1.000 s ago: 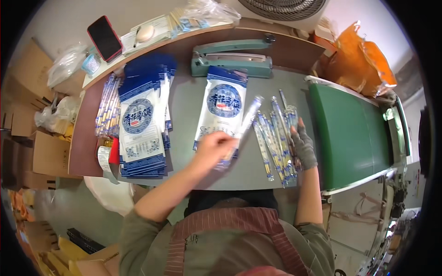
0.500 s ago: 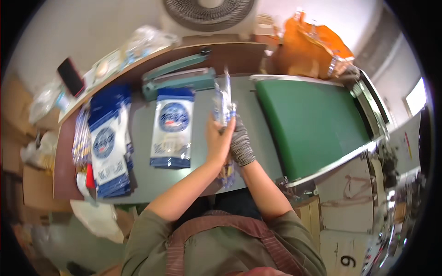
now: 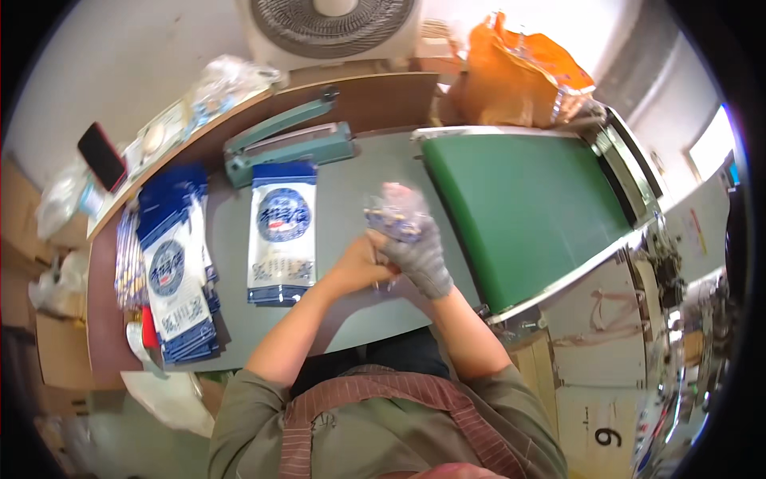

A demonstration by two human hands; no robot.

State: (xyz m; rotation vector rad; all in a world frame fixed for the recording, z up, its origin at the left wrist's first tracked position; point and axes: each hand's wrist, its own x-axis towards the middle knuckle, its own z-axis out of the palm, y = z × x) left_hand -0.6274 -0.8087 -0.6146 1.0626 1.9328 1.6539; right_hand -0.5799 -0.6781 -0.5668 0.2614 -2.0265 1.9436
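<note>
The gloved right hand (image 3: 424, 259) grasps the bundle of wrapped sticks (image 3: 396, 223), ends now tipped upward instead of pointing to twelve o'clock; the left hand (image 3: 357, 263) meets its lower part, closure cannot be told. This apparently leaves the sticks gathered as one load, outside the printed bag (image 3: 281, 231) at nine o'clock from the hands, teal sealer (image 3: 291, 152) beyond at ten-thirty
</note>
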